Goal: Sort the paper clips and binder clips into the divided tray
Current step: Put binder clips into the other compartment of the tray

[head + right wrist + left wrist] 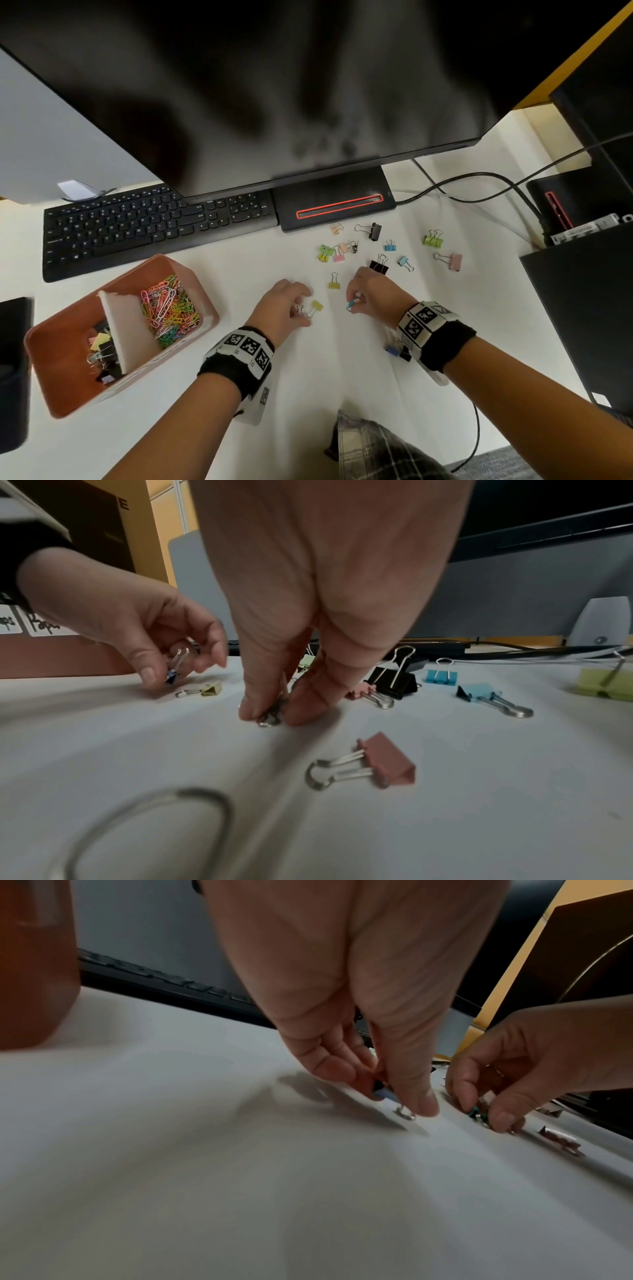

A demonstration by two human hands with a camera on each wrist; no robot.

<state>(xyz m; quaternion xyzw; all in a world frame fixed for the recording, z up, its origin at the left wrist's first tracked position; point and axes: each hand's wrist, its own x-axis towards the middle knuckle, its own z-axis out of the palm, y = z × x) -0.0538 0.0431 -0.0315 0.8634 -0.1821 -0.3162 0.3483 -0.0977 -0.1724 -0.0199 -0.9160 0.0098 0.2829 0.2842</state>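
White desk point(239, 359) is carrying scattered binder clips point(376, 250); left hand point(286, 305) is pinching a small dark clip point(173, 673), right hand point(368, 291) is pinching a blue clip point(351, 303), both right of the pink tray point(68, 387).

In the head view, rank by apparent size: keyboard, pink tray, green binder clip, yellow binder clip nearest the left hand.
1. keyboard
2. pink tray
3. green binder clip
4. yellow binder clip

The wide lens makes the top two unsure.
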